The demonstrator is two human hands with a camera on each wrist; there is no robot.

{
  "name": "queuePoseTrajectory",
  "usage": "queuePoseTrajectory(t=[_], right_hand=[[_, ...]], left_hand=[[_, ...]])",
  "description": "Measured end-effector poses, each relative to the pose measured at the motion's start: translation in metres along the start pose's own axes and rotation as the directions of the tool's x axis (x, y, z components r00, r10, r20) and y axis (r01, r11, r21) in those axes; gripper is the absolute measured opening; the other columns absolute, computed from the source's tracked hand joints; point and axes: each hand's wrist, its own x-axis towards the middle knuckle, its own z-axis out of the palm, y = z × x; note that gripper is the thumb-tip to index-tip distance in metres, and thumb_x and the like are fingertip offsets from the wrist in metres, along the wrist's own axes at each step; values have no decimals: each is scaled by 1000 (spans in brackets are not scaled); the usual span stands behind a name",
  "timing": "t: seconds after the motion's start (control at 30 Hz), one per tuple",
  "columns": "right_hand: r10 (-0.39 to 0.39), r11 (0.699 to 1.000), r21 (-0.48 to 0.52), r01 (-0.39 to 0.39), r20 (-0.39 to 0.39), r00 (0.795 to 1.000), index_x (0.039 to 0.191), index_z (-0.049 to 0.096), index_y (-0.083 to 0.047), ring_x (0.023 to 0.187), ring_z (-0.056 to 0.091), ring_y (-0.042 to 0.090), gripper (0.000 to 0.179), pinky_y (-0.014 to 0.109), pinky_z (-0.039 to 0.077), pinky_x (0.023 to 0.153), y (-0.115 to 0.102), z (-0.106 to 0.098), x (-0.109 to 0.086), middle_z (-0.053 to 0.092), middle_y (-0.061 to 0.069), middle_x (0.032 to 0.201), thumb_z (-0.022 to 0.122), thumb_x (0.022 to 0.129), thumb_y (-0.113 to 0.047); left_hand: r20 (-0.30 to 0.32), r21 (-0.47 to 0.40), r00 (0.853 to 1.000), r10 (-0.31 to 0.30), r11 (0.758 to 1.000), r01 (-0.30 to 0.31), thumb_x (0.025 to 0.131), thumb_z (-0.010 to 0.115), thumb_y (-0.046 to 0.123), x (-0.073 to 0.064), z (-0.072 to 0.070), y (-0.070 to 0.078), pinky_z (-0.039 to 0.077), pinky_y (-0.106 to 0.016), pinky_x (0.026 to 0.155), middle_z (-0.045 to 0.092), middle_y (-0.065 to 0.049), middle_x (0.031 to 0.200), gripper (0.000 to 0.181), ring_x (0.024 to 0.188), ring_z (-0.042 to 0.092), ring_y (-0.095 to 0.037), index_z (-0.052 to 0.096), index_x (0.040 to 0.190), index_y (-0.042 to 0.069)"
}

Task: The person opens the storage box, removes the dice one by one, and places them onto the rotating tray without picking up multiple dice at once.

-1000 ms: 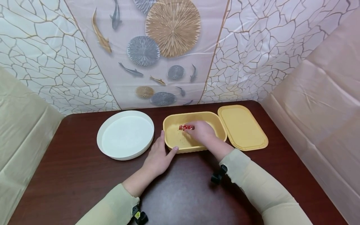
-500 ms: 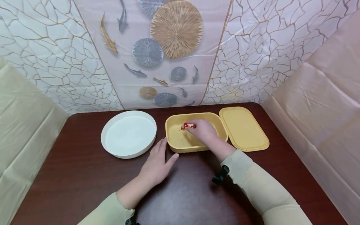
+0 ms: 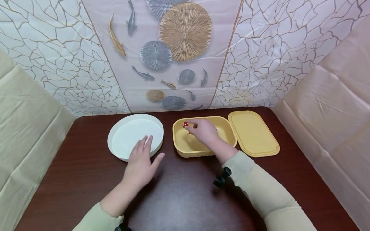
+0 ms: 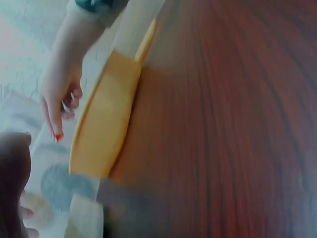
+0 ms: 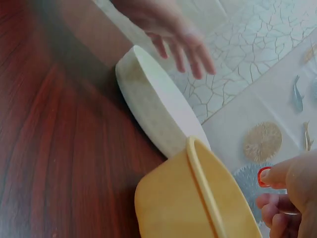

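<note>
My right hand (image 3: 206,132) pinches a red die (image 3: 185,124) with white dots between thumb and fingertips, over the yellow rectangular box (image 3: 185,146). In the right wrist view the die (image 5: 261,177) sits at the thumb tip, higher than the box's rim. Another bit of red (image 3: 189,132) shows inside the box, partly hidden behind the hand. My left hand (image 3: 140,167) holds nothing; its fingers are extended and overlap the near rim of the round white tray (image 3: 131,136). The right wrist view has that hand (image 5: 171,29) raised above the tray's side.
A yellow lid (image 3: 254,133) lies flat against the box's right side. Everything stands on a dark reddish-brown table (image 3: 179,192). Behind it hangs a patterned cloth (image 3: 185,77), with plain beige cloth (image 3: 321,112) along the sides.
My left hand has let go of the yellow box and moved left to the white tray. My right hand has lifted a red die up from the row of dice in the box.
</note>
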Motion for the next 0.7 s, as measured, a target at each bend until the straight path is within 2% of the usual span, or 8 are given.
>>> queuePoseTrajectory(t=[0.17,0.33,0.5,0.7], right_hand=[[-11,999,41,11,-3,1000,126,70,-28,70,57,15,35,32,45,63,-12,2,4,67,-6,81,66,94,-41],[-24,995,99,24,0,1000,127,70,-28,69,57,13,36,31,46,63,-25,4,8,66,-6,84,66,94,-41],[-26,992,124,22,29,999,128,69,-30,66,57,12,36,31,45,58,-38,8,12,64,-7,80,66,94,-42],[-43,989,141,37,42,998,126,70,-30,72,57,12,35,29,46,61,-54,16,17,64,-8,82,67,93,-42]], left_hand=[[6,105,998,-55,993,54,99,45,59,0,-2,-26,14,-59,117,20,-21,161,82,146,16,-45,19,159,11],[34,143,994,-108,984,102,99,44,60,0,-3,-44,10,-63,115,16,-21,162,82,147,12,-46,17,159,12],[66,162,987,-144,978,132,98,41,64,5,-4,-58,7,-64,115,13,-23,162,85,146,9,-48,15,160,11],[88,178,983,-160,974,142,97,41,65,8,-4,-68,4,-65,115,12,-25,162,87,146,8,-49,15,159,10]])
